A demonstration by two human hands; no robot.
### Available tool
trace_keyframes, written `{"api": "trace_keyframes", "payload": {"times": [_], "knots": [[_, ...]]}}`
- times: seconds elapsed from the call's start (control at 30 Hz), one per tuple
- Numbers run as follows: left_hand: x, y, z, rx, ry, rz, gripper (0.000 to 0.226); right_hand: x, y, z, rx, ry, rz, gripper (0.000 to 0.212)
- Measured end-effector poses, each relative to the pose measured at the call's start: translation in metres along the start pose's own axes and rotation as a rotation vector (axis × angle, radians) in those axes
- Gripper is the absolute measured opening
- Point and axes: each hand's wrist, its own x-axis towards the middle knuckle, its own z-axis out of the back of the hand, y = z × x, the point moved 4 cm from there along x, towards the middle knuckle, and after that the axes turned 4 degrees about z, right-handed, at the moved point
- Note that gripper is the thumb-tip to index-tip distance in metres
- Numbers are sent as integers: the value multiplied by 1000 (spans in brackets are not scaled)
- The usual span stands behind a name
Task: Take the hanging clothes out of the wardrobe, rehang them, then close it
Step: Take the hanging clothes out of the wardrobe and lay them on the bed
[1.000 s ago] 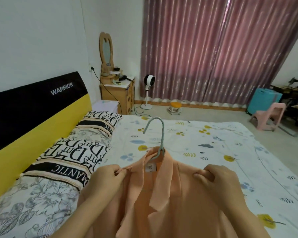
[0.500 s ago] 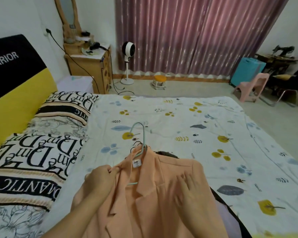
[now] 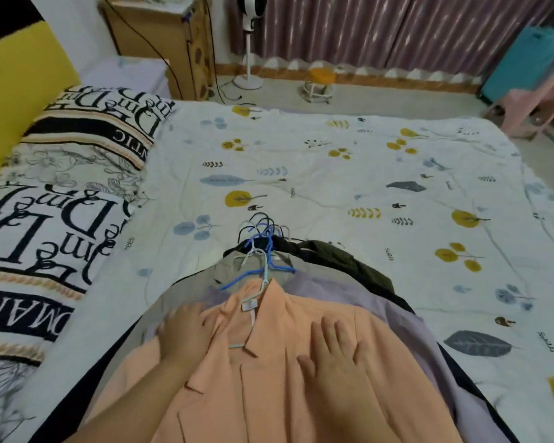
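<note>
The peach-orange jacket [image 3: 301,378] runs off the bottom edge, so its hem and sleeves go unseen. It covers most of the pale lilac garment [image 3: 381,311] and the dark garments [image 3: 343,257] stacked beneath; their kinds and number cannot be told. The tangled plastic hanger hooks [image 3: 263,233] overlap too closely to count. The left hand [image 3: 186,330] is motion-blurred, its fingertips indistinct. The white pedestal fan [image 3: 251,4] and wooden dresser [image 3: 163,36] are cut off at the top edge.
</note>
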Motion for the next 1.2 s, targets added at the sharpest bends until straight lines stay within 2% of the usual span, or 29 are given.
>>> {"api": "trace_keyframes", "payload": {"times": [0.1, 0.13, 0.2, 0.27, 0.33, 0.4, 0.43, 0.5, 0.6, 0.63, 0.67, 0.73, 0.8, 0.87, 0.93, 1.07, 1.2], "knots": [[-11, -4, 1, -30, -67, 52, 33, 4, 3, 0, 32, -42, -33, 109], [-16, -6, 3, -45, -102, 60, 42, 6, 5, 1, 50, -46, -42, 94], [-29, -12, 4, -36, -90, 16, 74, 11, 11, 5, 59, -41, -71, 66], [-44, -15, -6, 64, 33, -106, 100, 14, 15, 7, 38, -44, -94, 61], [-51, -7, -24, 252, 146, -181, 91, 15, 17, 5, 7, -36, -99, 61], [-55, 0, -32, 312, 165, -177, 86, 16, 18, 3, 19, -28, -86, 61], [-56, 1, -32, 328, 243, -159, 99, 15, 18, 4, 27, -9, -75, 61], [-56, 1, -30, 276, 298, -183, 127, 10, 20, 9, 40, 28, -54, 60], [-65, -4, -13, 297, 370, -185, 138, 2, 24, 33, 83, 84, -11, 47], [-70, -4, -8, 291, 395, -176, 133, -2, 27, 44, 92, 123, 11, 40], [-75, -2, -4, 268, 424, -166, 116, -4, 31, 55, 102, 178, 56, 33], [-82, 1, 8, 225, 465, -135, 70, -9, 40, 75, 134, 247, 157, 25], [-91, 0, 31, 187, 487, -127, 48, -22, 50, 87, 80, 259, 181, 35], [-101, -3, 58, 174, 509, -118, 43, -46, 65, 98, 26, 276, 231, 44], [-111, -8, 90, 190, 484, -126, 38, -71, 82, 109, 14, 302, 253, 43], [-132, -10, 151, 144, 385, -147, 27, -107, 113, 138, 69, 208, 369, 36], [-177, -3, 218, 41, 268, -157, 32, -151, 145, 163, 102, 154, 480, 17]]}}
